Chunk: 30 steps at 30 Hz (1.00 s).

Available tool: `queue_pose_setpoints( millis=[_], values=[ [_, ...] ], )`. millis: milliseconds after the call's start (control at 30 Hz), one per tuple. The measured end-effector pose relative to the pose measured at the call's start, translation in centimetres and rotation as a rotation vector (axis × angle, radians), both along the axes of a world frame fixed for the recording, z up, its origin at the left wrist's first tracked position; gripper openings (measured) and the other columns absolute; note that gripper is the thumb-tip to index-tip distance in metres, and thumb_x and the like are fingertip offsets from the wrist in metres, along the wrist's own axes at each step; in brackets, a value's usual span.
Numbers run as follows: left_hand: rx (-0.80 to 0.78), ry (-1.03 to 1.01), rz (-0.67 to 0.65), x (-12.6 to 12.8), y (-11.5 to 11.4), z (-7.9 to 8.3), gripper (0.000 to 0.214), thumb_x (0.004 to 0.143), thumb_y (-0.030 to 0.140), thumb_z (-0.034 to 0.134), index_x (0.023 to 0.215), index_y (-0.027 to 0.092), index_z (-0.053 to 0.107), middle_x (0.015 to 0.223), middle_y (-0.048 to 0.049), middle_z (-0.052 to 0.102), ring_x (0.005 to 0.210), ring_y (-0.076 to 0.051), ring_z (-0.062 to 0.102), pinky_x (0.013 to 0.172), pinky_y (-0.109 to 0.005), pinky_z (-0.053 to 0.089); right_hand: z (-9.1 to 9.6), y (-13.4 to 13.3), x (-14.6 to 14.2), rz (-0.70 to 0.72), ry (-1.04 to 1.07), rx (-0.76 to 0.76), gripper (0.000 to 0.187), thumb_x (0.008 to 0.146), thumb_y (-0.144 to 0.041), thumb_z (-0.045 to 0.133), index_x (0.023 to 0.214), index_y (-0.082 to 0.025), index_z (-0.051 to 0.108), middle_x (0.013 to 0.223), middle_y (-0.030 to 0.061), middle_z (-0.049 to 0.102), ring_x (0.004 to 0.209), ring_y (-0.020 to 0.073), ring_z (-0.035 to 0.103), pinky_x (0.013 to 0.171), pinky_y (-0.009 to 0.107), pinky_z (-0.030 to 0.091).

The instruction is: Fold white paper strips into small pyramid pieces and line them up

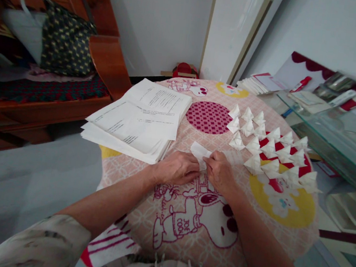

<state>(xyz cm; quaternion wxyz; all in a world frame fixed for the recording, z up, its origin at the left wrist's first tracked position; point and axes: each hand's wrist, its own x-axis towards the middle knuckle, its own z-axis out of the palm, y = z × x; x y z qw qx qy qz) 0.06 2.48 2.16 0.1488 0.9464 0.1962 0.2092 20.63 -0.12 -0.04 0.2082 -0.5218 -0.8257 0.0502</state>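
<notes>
Both my hands rest on a round table covered by a pink cartoon-print cloth (186,221). My left hand (178,168) and my right hand (221,171) are closed side by side on a small folded piece of white paper (199,151), pressing it against the cloth. Just left of my hands lies a thick stack of printed white sheets (140,122). To the right, several small folded white paper triangles (270,149) stand in rows on the cloth.
A wooden bench (39,103) with a dark patterned bag (64,43) stands at the left. A glass-topped table (337,131) with booklets and packets stands at the right. A red object (185,70) sits on the floor by the far wall.
</notes>
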Motion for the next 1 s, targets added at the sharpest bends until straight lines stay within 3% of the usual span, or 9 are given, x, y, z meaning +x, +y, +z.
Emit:
queue_pose_setpoints(
  millis=[133,233,367,533,700,900,1000],
  values=[
    [0.064,-0.070,0.058,0.3,-0.2,-0.2,0.027,0.098,0.022,0.044,0.115,0.012,0.062,0.112,-0.0145,0.069,0.107,-0.022,0.065,0.093,-0.036,0.054,0.1,-0.1,0.0,-0.003,-0.061,0.003,0.027,0.091,-0.011,0.047,0.091,-0.020,0.072,0.088,0.0107,0.058,0.087,0.0243,0.052,0.076,0.035,0.046],
    [0.094,-0.032,0.086,0.6,-0.2,-1.0,0.040,0.098,0.025,0.047,0.135,0.011,0.050,0.132,-0.0184,0.062,0.125,-0.024,0.058,0.104,-0.040,0.050,0.1,-0.1,0.2,0.006,-0.057,-0.011,0.026,0.091,-0.012,0.046,0.083,-0.017,0.071,0.088,0.0114,0.057,0.087,0.0243,0.052,0.076,0.034,0.046],
    [0.105,0.103,0.133,0.8,-0.1,-1.9,0.042,0.098,0.028,0.050,0.136,0.010,0.052,0.136,-0.0183,0.061,0.130,-0.024,0.056,0.111,-0.039,0.045,0.6,-0.1,0.7,0.073,0.002,-0.059,0.025,0.087,-0.010,0.048,0.075,-0.015,0.069,0.086,0.0110,0.058,0.084,0.0231,0.054,0.075,0.034,0.046],
    [0.099,0.171,0.180,0.7,-0.1,-1.7,0.040,0.097,0.026,0.053,0.133,0.009,0.056,0.135,-0.0165,0.061,0.129,-0.024,0.056,0.110,-0.038,0.046,1.4,0.2,1.6,0.083,0.198,-0.122,0.026,0.077,-0.002,0.050,0.074,-0.016,0.071,0.081,0.0076,0.064,0.079,0.0194,0.059,0.072,0.030,0.046],
    [0.126,0.207,0.132,0.7,0.1,-1.5,0.043,0.097,0.027,0.053,0.136,0.009,0.055,0.141,-0.0152,0.058,0.132,-0.025,0.053,0.113,-0.039,0.041,1.6,0.7,2.4,-0.109,0.427,-0.231,0.022,0.072,-0.007,0.053,0.075,-0.017,0.073,0.076,0.0052,0.072,0.070,0.0166,0.064,0.066,0.027,0.049],
    [0.128,0.190,0.088,0.8,0.2,-1.5,0.036,0.097,0.023,0.051,0.131,0.013,0.060,0.137,-0.0121,0.062,0.127,-0.022,0.057,0.112,-0.038,0.041,1.0,2.0,3.0,-0.459,0.831,-0.366,0.017,0.073,-0.023,0.058,0.082,-0.014,0.069,0.064,0.0039,0.068,0.048,0.0142,0.060,0.041,0.022,0.043],
    [0.108,0.170,0.076,0.7,0.3,-1.5,0.035,0.097,0.022,0.052,0.130,0.014,0.061,0.136,-0.0123,0.063,0.127,-0.023,0.057,0.111,-0.039,0.042,1.2,2.6,2.6,-0.497,0.958,-0.356,0.016,0.072,-0.027,0.062,0.081,-0.015,0.066,0.062,0.0029,0.067,0.047,0.0133,0.060,0.037,0.020,0.042]
  ],
)
